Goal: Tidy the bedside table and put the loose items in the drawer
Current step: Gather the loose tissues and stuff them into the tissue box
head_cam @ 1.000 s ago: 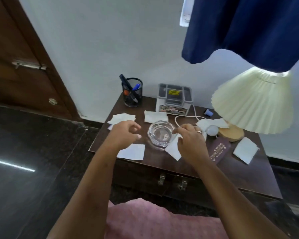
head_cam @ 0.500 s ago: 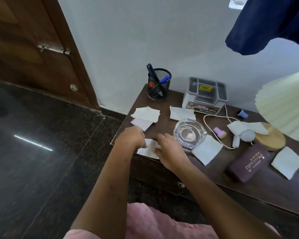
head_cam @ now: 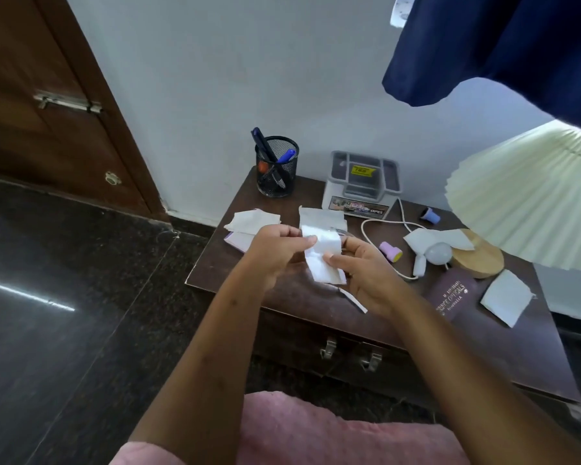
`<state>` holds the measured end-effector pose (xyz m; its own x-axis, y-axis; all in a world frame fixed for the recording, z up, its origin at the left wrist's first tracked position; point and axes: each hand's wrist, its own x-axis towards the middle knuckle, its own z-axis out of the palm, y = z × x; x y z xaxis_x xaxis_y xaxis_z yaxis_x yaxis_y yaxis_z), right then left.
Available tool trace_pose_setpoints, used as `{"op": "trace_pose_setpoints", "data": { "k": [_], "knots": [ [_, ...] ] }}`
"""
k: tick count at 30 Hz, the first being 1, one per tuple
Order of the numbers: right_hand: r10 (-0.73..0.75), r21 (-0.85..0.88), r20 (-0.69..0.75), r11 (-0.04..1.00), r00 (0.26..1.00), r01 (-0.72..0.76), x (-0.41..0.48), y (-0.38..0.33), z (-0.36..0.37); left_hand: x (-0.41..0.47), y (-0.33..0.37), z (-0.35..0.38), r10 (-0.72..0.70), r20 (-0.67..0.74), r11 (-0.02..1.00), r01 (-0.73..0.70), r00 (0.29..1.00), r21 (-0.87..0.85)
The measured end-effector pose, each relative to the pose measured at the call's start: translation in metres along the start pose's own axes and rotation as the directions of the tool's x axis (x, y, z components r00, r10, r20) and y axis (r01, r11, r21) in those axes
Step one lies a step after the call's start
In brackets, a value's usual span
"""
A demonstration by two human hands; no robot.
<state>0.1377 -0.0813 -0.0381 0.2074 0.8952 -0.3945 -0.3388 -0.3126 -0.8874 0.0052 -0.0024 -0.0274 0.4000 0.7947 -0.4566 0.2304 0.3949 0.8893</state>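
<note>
Paper slip point(head_cam: 322, 253) is hanging just above the bedside table point(head_cam: 235, 276), caught between both hands. The left hand point(head_cam: 275, 253) is pinching its upper corner from nine o'clock, and the right hand point(head_cam: 366, 270) is gripping its middle from three o'clock, thumb on top. The gathering step seems to be going on, with loose sheets being collected before they go away. More are lying on the tabletop: a small stack point(head_cam: 253, 221) at ten o'clock of the hands, a single sheet point(head_cam: 321, 214) at twelve, a far sheet point(head_cam: 505, 297) at four o'clock just beyond the glasses case point(head_cam: 453, 297), and a half-hidden sheet point(head_cam: 352, 298) peeking out under the right wrist. The drawer point(head_cam: 349, 357) is sitting closed at six o'clock, so the next move is probably calling for one hand to let go, either to take another sheet or to pull a handle.
</note>
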Motion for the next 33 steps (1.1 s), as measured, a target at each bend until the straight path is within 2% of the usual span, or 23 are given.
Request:
{"op": "trace_pose_setpoints", "data": {
  "k": [3,5,6,7,9,11,13,17,21,22,23,25,27,29,31,33],
  "knots": [
    [0.011,-0.075,0.002,0.997,1.0,-0.011,-0.007,-0.005,-0.013,-0.001,0.003,0.023,0.013,-0.037,1.0,-0.014,0.999,-0.022],
    [-0.013,-0.252,-0.092,0.968,0.996,-0.011,-0.007,-0.006,-0.026,-0.003,0.005,0.033,-0.015,-0.022,0.997,0.014,1.0,-0.074],
    [-0.057,-0.405,-0.164,0.914,0.985,-0.014,-0.005,-0.005,-0.034,-0.004,0.006,0.036,-0.029,-0.015,0.994,0.027,0.999,-0.102],
    [-0.135,-0.593,-0.218,0.805,0.967,-0.021,-0.003,-0.002,-0.044,-0.005,0.006,0.038,-0.039,-0.01,0.992,0.038,0.999,-0.12],
    [-0.238,-0.867,-0.227,0.491,0.944,-0.084,0.001,0.005,-0.061,-0.005,0.007,0.04,-0.063,-0.004,0.988,0.062,0.998,-0.138],
    [-0.176,-0.945,-0.187,0.3,0.966,-0.129,0.002,0.014,-0.067,-0.004,0.009,0.041,-0.101,0.001,0.977,0.099,0.995,-0.188],
    [-0.11,-0.978,-0.102,0.192,0.989,-0.08,0.003,0.022,-0.067,-0.004,0.01,0.04,-0.152,-0.001,0.947,0.145,0.988,-0.287],
    [-0.158,-0.982,-0.02,0.187,0.987,0.009,0.007,0.029,-0.065,-0.005,0.01,0.038,-0.203,-0.009,0.875,0.177,0.979,-0.451],
    [-0.203,-0.99,0.027,0.13,0.979,0.054,0.002,0.033,-0.063,-0.012,0.008,0.04,-0.205,0.035,0.852,0.196,0.978,-0.486],
    [-0.186,-0.987,0.019,0.155,0.982,0.048,-0.003,0.029,-0.062,-0.014,0.007,0.04,-0.205,0.02,0.865,0.191,0.978,-0.464],
    [-0.166,-0.973,-0.001,0.229,0.986,0.037,-0.008,0.024,-0.062,-0.015,0.007,0.041,-0.203,0.005,0.878,0.184,0.979,-0.441],
    [-0.14,-0.883,-0.033,0.468,0.99,0.037,-0.019,0.011,-0.062,-0.018,0.005,0.041,-0.178,-0.044,0.914,0.149,0.983,-0.376],
    [-0.142,-0.708,-0.056,0.704,0.988,0.061,-0.032,-0.003,-0.063,-0.021,0.002,0.042,-0.118,-0.093,0.95,0.085,0.989,-0.301],
    [-0.131,-0.43,-0.091,0.899,0.987,0.08,-0.046,-0.016,-0.064,-0.024,0.0,0.043,-0.056,-0.131,0.975,0.026,0.99,-0.221],
    [-0.126,-0.151,-0.104,0.982,0.987,0.109,-0.06,-0.026,-0.063,-0.032,0.0,0.045,-0.013,-0.144,0.984,-0.013,0.989,-0.177],
    [-0.116,0.018,-0.11,0.993,0.987,0.119,-0.071,-0.032,-0.059,-0.041,-0.002,0.051,-0.012,-0.105,0.985,-0.007,0.994,-0.174]
  ]
}}
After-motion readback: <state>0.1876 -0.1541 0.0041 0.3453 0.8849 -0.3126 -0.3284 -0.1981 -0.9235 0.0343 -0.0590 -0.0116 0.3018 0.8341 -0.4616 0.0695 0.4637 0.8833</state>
